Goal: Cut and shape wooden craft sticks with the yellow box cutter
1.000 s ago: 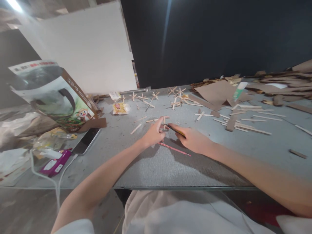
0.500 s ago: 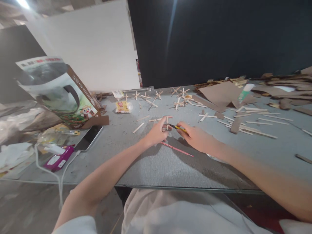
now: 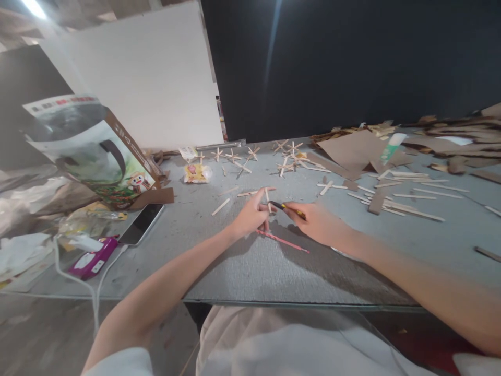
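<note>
The head camera looks forward-down from the near side of the flat grey tabletop (image 3: 305, 190). It faces a flat black panel (image 3: 348, 62) beyond.

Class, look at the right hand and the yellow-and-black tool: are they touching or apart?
Touching. The head view shows the right hand gripping the tool, its fingers wrapped over the yellow part.

Has 1 grey table (image 3: 219, 277) above grey floor (image 3: 43, 334), backed by 1 white panel (image 3: 133, 78) and 1 black panel (image 3: 352, 62), with 1 bright light (image 3: 34, 7) upper left.
</note>
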`<state>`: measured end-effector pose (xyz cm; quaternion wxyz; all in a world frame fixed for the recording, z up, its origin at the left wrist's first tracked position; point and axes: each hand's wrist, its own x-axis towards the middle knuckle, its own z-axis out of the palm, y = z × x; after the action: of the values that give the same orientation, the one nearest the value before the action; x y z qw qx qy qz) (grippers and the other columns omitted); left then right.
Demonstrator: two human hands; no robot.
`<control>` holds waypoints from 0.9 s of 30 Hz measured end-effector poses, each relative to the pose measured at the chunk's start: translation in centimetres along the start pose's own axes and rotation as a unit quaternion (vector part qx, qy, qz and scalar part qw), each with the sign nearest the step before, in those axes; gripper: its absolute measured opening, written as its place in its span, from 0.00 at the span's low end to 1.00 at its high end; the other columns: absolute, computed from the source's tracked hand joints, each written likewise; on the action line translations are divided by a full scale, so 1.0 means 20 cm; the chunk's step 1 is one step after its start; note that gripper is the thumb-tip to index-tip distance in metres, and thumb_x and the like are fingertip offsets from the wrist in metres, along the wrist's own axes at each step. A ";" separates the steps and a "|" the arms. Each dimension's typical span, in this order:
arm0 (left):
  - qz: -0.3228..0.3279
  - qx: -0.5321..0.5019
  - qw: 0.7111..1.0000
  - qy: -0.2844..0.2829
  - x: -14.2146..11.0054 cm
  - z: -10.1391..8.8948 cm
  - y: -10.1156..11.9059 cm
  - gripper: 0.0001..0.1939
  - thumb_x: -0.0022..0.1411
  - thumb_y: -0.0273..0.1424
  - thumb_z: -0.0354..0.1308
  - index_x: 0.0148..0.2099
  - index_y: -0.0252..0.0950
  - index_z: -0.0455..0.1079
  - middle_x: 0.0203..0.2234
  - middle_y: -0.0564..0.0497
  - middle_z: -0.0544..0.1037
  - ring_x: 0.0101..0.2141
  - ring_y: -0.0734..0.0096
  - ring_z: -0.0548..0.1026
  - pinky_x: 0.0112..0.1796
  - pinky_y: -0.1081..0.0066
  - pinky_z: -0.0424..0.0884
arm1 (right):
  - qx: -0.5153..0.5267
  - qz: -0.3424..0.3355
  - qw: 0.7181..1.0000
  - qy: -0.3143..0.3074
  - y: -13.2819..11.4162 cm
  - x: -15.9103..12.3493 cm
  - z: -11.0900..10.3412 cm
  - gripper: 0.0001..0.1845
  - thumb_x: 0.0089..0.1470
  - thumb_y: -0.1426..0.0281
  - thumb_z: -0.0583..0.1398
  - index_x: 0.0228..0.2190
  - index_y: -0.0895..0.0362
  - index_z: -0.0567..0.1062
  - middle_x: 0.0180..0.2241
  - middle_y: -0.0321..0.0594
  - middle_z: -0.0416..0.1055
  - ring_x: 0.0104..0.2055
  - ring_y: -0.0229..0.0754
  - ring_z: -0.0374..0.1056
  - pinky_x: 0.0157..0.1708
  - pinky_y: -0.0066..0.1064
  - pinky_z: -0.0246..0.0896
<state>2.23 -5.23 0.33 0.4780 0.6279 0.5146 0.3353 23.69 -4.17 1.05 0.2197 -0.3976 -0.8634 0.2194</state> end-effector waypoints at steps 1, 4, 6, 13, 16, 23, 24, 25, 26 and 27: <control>-0.005 -0.014 1.000 -0.005 0.00 0.00 0.00 0.47 0.53 0.18 0.52 0.75 0.45 0.52 0.47 0.44 0.81 0.18 0.79 0.75 0.20 0.78 0.69 | 0.004 0.003 1.000 -0.001 0.00 0.00 0.00 0.21 0.71 0.63 0.50 0.43 0.56 0.81 0.25 0.40 0.76 0.21 0.40 0.61 0.27 0.31 0.50; 0.028 0.021 0.999 0.002 0.01 -0.01 -0.02 0.46 0.52 0.18 0.54 0.73 0.45 0.58 0.47 0.46 0.80 0.17 0.82 0.74 0.22 0.78 0.71 | 0.007 0.012 1.000 -0.014 0.01 0.00 0.00 0.22 0.71 0.62 0.49 0.46 0.56 0.81 0.26 0.40 0.76 0.21 0.41 0.61 0.27 0.32 0.49; 0.051 0.039 0.998 0.007 0.01 -0.01 -0.03 0.45 0.51 0.17 0.55 0.71 0.45 0.61 0.45 0.48 0.80 0.17 0.82 0.74 0.22 0.78 0.72 | 0.007 0.009 1.000 -0.015 0.01 0.00 0.00 0.22 0.70 0.62 0.50 0.44 0.56 0.82 0.26 0.41 0.76 0.23 0.41 0.63 0.28 0.32 0.51; 0.053 -0.045 0.997 -0.014 0.03 -0.01 -0.07 0.46 0.52 0.17 0.52 0.73 0.46 0.54 0.46 0.47 0.81 0.19 0.79 0.77 0.21 0.79 0.70 | 0.017 0.007 1.000 -0.003 0.00 0.00 0.00 0.20 0.71 0.62 0.50 0.41 0.55 0.80 0.21 0.36 0.69 0.20 0.39 0.56 0.27 0.32 0.48; 0.061 0.022 0.998 0.020 0.02 0.01 -0.06 0.40 0.57 0.18 0.53 0.71 0.43 0.58 0.40 0.50 0.81 0.17 0.79 0.75 0.19 0.79 0.70 | 0.015 0.012 1.000 -0.013 0.00 0.00 0.00 0.20 0.70 0.63 0.50 0.41 0.56 0.80 0.25 0.39 0.73 0.22 0.40 0.59 0.29 0.33 0.49; 0.046 0.022 0.997 0.061 0.03 0.02 -0.06 0.26 0.69 0.26 0.55 0.67 0.38 0.59 0.32 0.53 0.82 0.13 0.78 0.73 0.17 0.80 0.66 | 0.043 0.021 0.999 -0.015 -0.01 0.01 0.03 0.20 0.70 0.61 0.49 0.39 0.55 0.78 0.25 0.37 0.70 0.24 0.41 0.59 0.29 0.33 0.49; 0.042 0.012 0.997 0.060 0.04 0.02 -0.06 0.25 0.70 0.27 0.55 0.67 0.38 0.59 0.32 0.53 0.82 0.13 0.78 0.73 0.16 0.80 0.65 | 0.051 0.022 0.998 -0.011 -0.01 0.01 0.04 0.20 0.70 0.61 0.49 0.39 0.54 0.78 0.25 0.37 0.70 0.24 0.41 0.58 0.29 0.33 0.49; 0.039 0.005 0.998 0.058 0.04 0.03 -0.06 0.25 0.70 0.27 0.55 0.67 0.39 0.58 0.32 0.53 0.82 0.13 0.78 0.72 0.16 0.81 0.65 | 0.056 0.022 0.998 -0.008 -0.02 0.00 0.04 0.20 0.70 0.61 0.49 0.39 0.54 0.78 0.24 0.36 0.68 0.24 0.41 0.58 0.30 0.33 0.49; 0.039 0.003 0.998 0.059 0.04 0.03 -0.06 0.25 0.70 0.27 0.55 0.67 0.39 0.58 0.32 0.53 0.82 0.13 0.79 0.72 0.16 0.81 0.64 | 0.059 0.023 0.998 -0.005 -0.02 0.00 0.05 0.20 0.70 0.60 0.48 0.39 0.55 0.77 0.24 0.35 0.67 0.24 0.41 0.57 0.30 0.33 0.49; 0.040 0.008 0.997 0.061 0.04 0.03 -0.06 0.25 0.70 0.27 0.54 0.67 0.39 0.58 0.32 0.53 0.82 0.13 0.79 0.72 0.16 0.80 0.64 | 0.060 0.025 0.998 -0.003 -0.03 0.00 0.05 0.20 0.70 0.60 0.48 0.39 0.55 0.77 0.23 0.35 0.66 0.24 0.41 0.56 0.30 0.33 0.49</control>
<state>2.50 -4.63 -1.05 0.4272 0.6300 0.5199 0.3877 22.83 -4.76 0.45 0.2350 -0.4044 -0.8394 0.2769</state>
